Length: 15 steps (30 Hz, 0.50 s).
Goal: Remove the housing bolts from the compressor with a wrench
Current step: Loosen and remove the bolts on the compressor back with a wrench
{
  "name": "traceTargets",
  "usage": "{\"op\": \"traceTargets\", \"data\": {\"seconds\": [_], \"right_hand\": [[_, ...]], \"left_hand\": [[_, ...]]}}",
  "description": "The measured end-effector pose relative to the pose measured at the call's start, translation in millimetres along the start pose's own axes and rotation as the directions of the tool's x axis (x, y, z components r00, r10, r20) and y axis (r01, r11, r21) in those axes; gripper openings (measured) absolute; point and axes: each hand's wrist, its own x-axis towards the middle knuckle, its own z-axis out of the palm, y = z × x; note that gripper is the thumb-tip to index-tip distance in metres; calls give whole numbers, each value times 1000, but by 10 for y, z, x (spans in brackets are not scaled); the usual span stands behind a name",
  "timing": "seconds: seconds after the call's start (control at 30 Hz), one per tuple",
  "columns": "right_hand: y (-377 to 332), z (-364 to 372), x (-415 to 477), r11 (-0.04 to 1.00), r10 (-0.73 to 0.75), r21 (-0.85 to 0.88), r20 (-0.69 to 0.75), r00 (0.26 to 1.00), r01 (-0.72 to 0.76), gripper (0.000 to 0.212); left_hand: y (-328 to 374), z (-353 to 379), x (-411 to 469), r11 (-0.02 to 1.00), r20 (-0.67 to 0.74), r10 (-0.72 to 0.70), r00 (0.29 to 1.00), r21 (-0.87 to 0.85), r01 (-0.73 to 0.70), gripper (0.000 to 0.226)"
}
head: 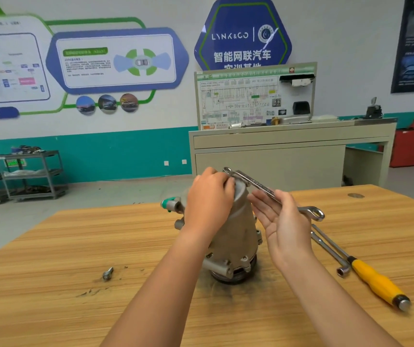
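Left forearm and right forearm come up from the bottom edge over the counter. The compressor stands upright mid-counter, pulley end down, between both arms.

Left grip is clamped over the compressor's top from the left, fingers curled on the upper rim. Right grip is unclenched. Its fingers are straight and the palm faces left toward the housing. The wrench shaft lies across the fingers, not wrapped. The thumb is hidden.

Key relation: the wrench's long axis runs diagonally. The far ring end sits up-left at the compressor's top, just beside the left fingertips. The near ring end pokes out down-right past the right grip. So the working end lies up and left of the right grip, which sits on the lower half of the shaft. I cannot tell whether the far ring is seated on a bolt head.

Judgement: the right grip does the levering and the left grip, nearer the bolt end, braces. The next swing likely goes across that diagonal. A flat-hand contact could slip off the shaft, and the tall housing could tip.

A loose bolt lies on the counter left of the compressor, well apart, so probably one is already out. An L-shaped socket wrench and a yellow-handled screwdriver lie to the right, untouched.
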Motion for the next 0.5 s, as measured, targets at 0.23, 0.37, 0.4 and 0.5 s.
{"op": "traceTargets", "data": {"seconds": [0.23,0.37,0.4,0.5], "right_hand": [[12,229,145,730,-397,-455,326,858,511,21],[116,273,295,553,-355,-645,391,849,528,18],[134,260,316,500,-369,-684,387,845,532,18],[196,223,295,431,-386,-704,422,820,565,19]], "left_hand": [[41,19,-77,997,-113,54,992,-54,-60,21],[95,-8,-104,991,-187,104,977,-68,-118,19],[90,-45,-119,985,-220,104,970,-111,-130,18],[-175,-274,-174,960,-342,8,940,-261,-103,11]]}}
